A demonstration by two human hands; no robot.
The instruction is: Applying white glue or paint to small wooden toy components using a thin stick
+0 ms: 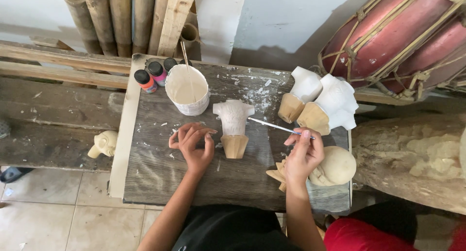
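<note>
Head view: on the weathered wooden desk (160,178) stand a white-coated cup (187,91) with a stick in it and three paint bottles (156,72) at the far left, two white-primed carvings (318,101) lie at the far right, an unpainted round carving (337,166) sits just beside the right hand, and a small pale figure (103,143) rests off the desk's left edge; nothing lies between the hands and the central piece. The carved figure (233,127) lies mid-desk between both hands, its upper part whitened, its flared base bare wood. The left hand (193,144) rests empty, fingers loosely curled, just beside it; the right hand (303,154) has its grip pinched closed on a thin brush (272,126), tip pointing at the figure's whitened part.
</note>
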